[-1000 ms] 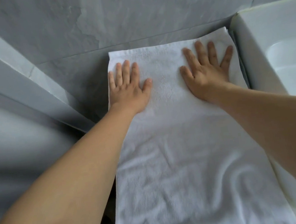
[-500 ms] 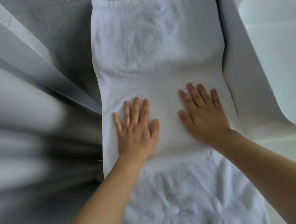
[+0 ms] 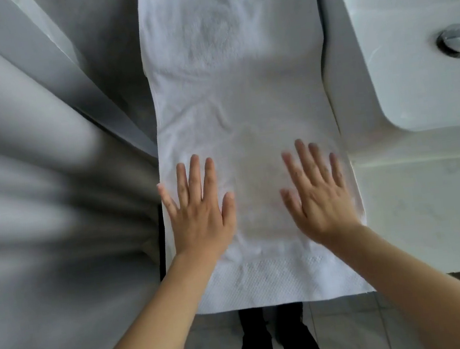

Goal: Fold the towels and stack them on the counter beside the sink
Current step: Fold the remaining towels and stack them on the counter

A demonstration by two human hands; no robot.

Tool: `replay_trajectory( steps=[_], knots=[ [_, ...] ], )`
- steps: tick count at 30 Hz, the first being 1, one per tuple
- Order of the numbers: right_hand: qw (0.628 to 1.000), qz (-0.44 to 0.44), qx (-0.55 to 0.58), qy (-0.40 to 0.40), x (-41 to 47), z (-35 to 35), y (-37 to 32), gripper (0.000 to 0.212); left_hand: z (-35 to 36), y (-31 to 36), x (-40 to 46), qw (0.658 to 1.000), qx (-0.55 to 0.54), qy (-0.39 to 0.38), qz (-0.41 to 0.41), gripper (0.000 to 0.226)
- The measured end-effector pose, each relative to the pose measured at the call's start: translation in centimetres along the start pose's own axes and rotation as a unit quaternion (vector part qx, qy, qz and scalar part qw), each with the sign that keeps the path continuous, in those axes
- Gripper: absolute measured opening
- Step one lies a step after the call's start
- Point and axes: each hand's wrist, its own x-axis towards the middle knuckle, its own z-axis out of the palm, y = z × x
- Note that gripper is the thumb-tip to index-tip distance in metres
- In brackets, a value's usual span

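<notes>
Two hands lie flat on a white towel (image 3: 240,108), fingers straight and spread. That towel stretches lengthwise along the counter (image 3: 420,207), just beside the sink (image 3: 416,41), its near edge hanging slightly over the counter's front. Left hand (image 3: 198,210) presses the side of the towel away from the sink, its little finger at the towel's edge; right hand (image 3: 317,192) (a little blurred) presses the sink-side part. Both rest near the towel's woven end band. A metal drain plug (image 3: 458,40) sits in the sink.
</notes>
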Motion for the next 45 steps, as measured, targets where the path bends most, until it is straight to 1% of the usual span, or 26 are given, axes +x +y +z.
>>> replay_trajectory(
  steps=[3,5,8,10,12,14,17,19,20,22,23,25,27,29,30,31,32,34,35,36,37,39,40,42,44,45],
  knots=[
    [0.997,-0.051,-0.037,-0.052,-4.6,1.3,0.9,0.067,0.8,-1.2,-4.3,0.998,0.031,-0.054,0.0,0.073],
    [0.998,-0.033,-0.043,-0.034,-5.2,1.0,1.8,0.066,1.3,-1.6,-4.6,0.996,0.023,-0.078,-0.033,0.073],
    [0.988,0.154,0.027,0.009,-7.0,-1.1,1.3,0.069,0.4,-1.2,-5.8,0.997,-0.016,-0.047,-0.058,0.075],
    [0.945,0.312,0.096,-0.022,-8.8,-2.1,0.4,0.08,-0.6,-1.0,-8.3,0.983,-0.087,-0.01,-0.158,0.08],
    [0.906,0.403,0.109,-0.072,-10.3,-2.9,-0.5,0.083,-1.3,-0.8,-10.5,0.929,-0.181,-0.048,-0.319,0.08],
    [0.867,0.463,0.152,-0.107,-10.6,-3.4,-0.5,0.083,-2.0,-0.5,-11.6,0.872,-0.245,-0.095,-0.414,0.076],
    [0.808,0.504,0.247,-0.178,-9.8,-4.4,0.1,0.058,-3.3,-1.2,-11.7,0.856,-0.266,-0.108,-0.429,0.066],
    [0.783,0.501,0.285,-0.234,-9.4,-5.3,0.1,0.039,-4.1,-2.1,-11.3,0.858,-0.262,-0.113,-0.427,0.044],
    [0.77,0.498,0.324,-0.233,-9.1,-5.5,0.0,0.037,-4.7,-2.5,-10.9,0.858,-0.267,-0.113,-0.424,0.033],
    [0.734,0.495,0.416,-0.207,-8.3,-6.3,-0.1,0.035,-6.2,-2.6,-9.8,0.84,-0.327,-0.093,-0.423,0.03],
    [0.703,0.499,0.474,-0.179,-7.8,-7.0,-0.2,0.031,-7.3,-2.3,-9.0,0.81,-0.394,-0.075,-0.428,0.032],
    [0.621,0.512,0.583,-0.11,-6.3,-8.9,0.0,0.026,-9.6,-1.5,-7.4,0.707,-0.551,-0.027,-0.443,0.039],
    [0.543,0.516,0.661,-0.046,-4.5,-11.0,0.3,0.027,-12.2,-0.8,-6.1,0.61,-0.661,0.008,-0.436,0.023],
    [0.479,0.494,0.725,-0.023,-2.7,-13.6,0.3,0.011,-14.5,-0.7,-4.9,0.549,-0.735,0.017,-0.398,0.023],
    [0.445,0.474,0.76,-0.009,-1.8,-14.9,0.2,0.009,-15.4,-0.9,-4.2,0.533,-0.76,0.016,-0.371,0.029],
    [0.408,0.456,0.791,0.005,-0.9,-16.0,0.3,0.018,-16.1,-1.1,-3.6,0.534,-0.773,0.011,-0.342,0.034],
    [0.372,0.435,0.82,0.021,0.0,-17.2,0.3,0.024,-16.7,-1.3,-2.7,0.553,-0.771,0.005,-0.317,0.037],
    [0.323,0.403,0.854,0.056,2.0,-19.3,0.6,0.031,-17.6,-1.8,-0.4,0.635,-0.718,0.004,-0.286,0.029],
    [0.319,0.387,0.862,0.07,3.2,-19.9,0.8,0.037,-18.0,-2.1,1.0,0.681,-0.678,0.009,-0.276,0.02],
    [0.337,0.371,0.862,0.073,4.5,-20.5,1.0,0.043,-18.3,-2.4,2.5,0.719,-0.642,0.018,-0.266,0.011],
    [0.38,0.362,0.848,0.071,5.8,-20.8,1.3,0.042,-18.7,-2.5,4.1,0.748,-0.612,0.031,-0.254,0.004],
    [0.542,0.356,0.76,0.054,8.6,-20.9,1.8,0.021,-19.4,-2.5,7.5,0.783,-0.568,0.07,-0.244,0.011],
    [0.627,0.352,0.693,0.044,10.1,-20.8,2.1,0.012,-19.7,-2.5,9.4,0.789,-0.559,0.088,-0.239,0.013],
    [0.774,0.338,0.534,0.046,13.6,-20.5,3.4,0.016,-20.0,-2.6,13.3,0.782,-0.571,0.101,-0.23,0.017],
    [0.874,0.311,0.365,0.082,17.2,-20.4,4.6,0.022,-20.2,-2.8,16.8,0.781,-0.575,0.103,-0.223,0.022],
    [0.904,0.301,0.288,0.096,19.1,-20.6,5.1,0.028,-20.3,-2.9,18.6,0.78,-0.576,0.102,-0.22,0.027]
  ],
)
